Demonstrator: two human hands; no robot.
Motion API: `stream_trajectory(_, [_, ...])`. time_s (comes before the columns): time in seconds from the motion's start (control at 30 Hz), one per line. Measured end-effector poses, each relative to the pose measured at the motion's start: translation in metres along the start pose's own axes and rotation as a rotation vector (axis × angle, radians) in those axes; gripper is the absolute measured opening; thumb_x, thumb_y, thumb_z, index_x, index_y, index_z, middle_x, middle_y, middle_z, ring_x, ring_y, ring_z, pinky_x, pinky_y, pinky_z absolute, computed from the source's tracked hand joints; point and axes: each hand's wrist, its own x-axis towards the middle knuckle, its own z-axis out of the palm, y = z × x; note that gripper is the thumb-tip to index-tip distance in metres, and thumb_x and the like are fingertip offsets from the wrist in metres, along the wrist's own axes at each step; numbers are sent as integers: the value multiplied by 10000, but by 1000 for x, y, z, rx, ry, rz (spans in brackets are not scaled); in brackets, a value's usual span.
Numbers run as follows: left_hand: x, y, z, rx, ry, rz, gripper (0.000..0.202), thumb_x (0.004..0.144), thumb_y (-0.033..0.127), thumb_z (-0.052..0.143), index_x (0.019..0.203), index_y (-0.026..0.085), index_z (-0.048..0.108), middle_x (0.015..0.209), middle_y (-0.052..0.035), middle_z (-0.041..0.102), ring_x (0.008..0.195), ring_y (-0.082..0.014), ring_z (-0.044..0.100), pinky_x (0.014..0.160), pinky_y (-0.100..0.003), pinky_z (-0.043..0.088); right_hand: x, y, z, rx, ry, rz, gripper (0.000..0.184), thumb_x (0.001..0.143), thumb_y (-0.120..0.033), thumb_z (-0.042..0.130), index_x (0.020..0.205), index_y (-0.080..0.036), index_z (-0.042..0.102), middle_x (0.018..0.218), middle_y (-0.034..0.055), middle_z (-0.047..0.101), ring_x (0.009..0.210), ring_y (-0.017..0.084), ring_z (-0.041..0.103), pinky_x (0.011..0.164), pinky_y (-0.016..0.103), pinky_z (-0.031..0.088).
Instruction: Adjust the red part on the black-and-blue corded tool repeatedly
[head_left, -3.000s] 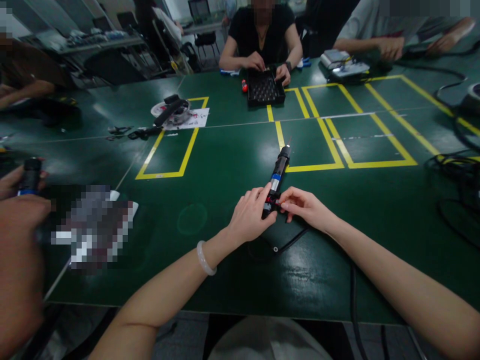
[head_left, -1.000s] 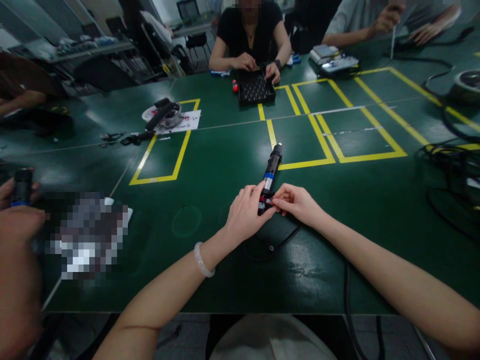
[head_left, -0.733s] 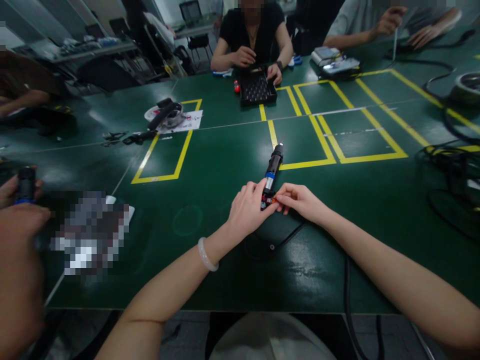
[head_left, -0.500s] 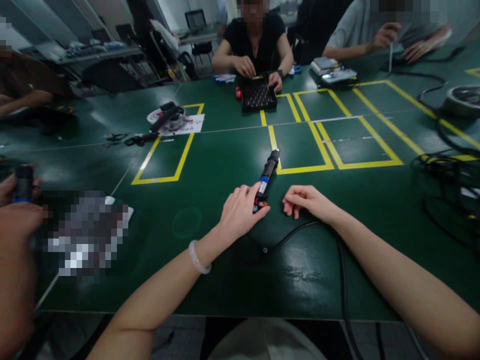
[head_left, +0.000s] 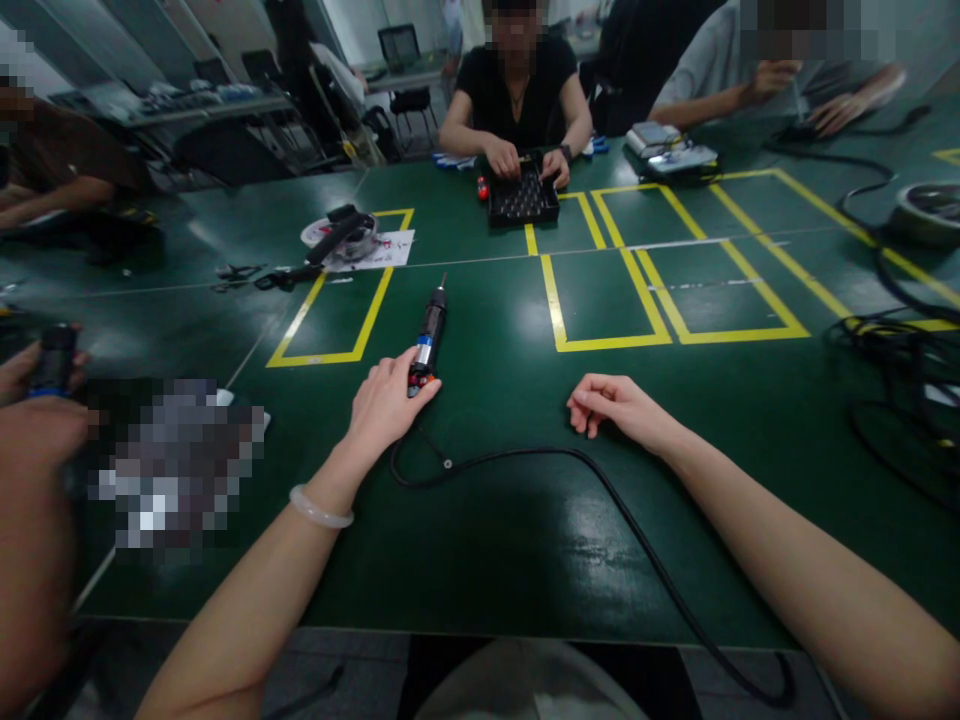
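Note:
My left hand (head_left: pixel 386 398) is closed round the back end of a black electric screwdriver (head_left: pixel 430 325) with a blue and silver band. Its thin bit points away from me over the green table (head_left: pixel 480 400). From the rear of the tool a black cable (head_left: pixel 517 452) loops to the right and runs off the front edge. My right hand (head_left: pixel 606 402) rests on the table to the right of the screwdriver, fingers curled in, with no object visible in it.
Yellow tape outlines (head_left: pixel 615 347) mark the table. A wheel-like part (head_left: pixel 341 238) lies on paper at the far left. Opposite, a person handles a black tray (head_left: pixel 523 205). Coiled cables (head_left: pixel 900 350) lie at right. At left, another person's hand (head_left: pixel 45 430) holds a similar tool.
My left hand has moved left with the screwdriver, drawing the cable along, and the bit now shows. My right hand has stayed in about the same place.

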Motion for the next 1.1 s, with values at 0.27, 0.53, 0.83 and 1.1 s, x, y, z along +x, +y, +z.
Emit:
stream_trajectory(0.27, [35, -89, -8, 70, -29, -271, 744, 931, 657, 327, 1499, 178, 360, 1287, -199, 522, 1157, -376, 524, 924, -461, 421, 0, -1, 2, -2, 14, 3, 362, 865, -498, 673, 840, -140, 628, 687, 44, 679, 600, 128, 639, 519, 231, 506])
stream_trajectory(0.53, [63, -142, -24, 95, -119, -464, 702, 958, 579, 341, 1463, 93, 341, 1383, -220, 452, 1163, -351, 489, 913, -452, 399, 1, 0, 3, -13, 22, 6, 383, 849, -520, 680, 852, -140, 623, 691, 44, 676, 601, 129, 638, 510, 230, 502])
stream_trajectory(0.83, [70, -136, -6, 193, 24, -490, 597, 1003, 391, 329, 1417, -37, 285, 1389, -288, 424, 1207, -370, 437, 956, -503, 363, 1, 0, 3, -22, 16, -6, 369, 868, -507, 663, 877, -140, 626, 708, 45, 676, 608, 125, 638, 517, 230, 503])
stream_trajectory(1.1, [66, -131, -5, 213, 83, -480, 614, 973, 451, 437, 1335, -37, 350, 1310, -263, 482, 1169, -351, 470, 930, -488, 414, 0, -1, 5, -43, 26, -6, 365, 871, -503, 657, 874, -139, 627, 706, 44, 678, 606, 125, 639, 513, 227, 500])
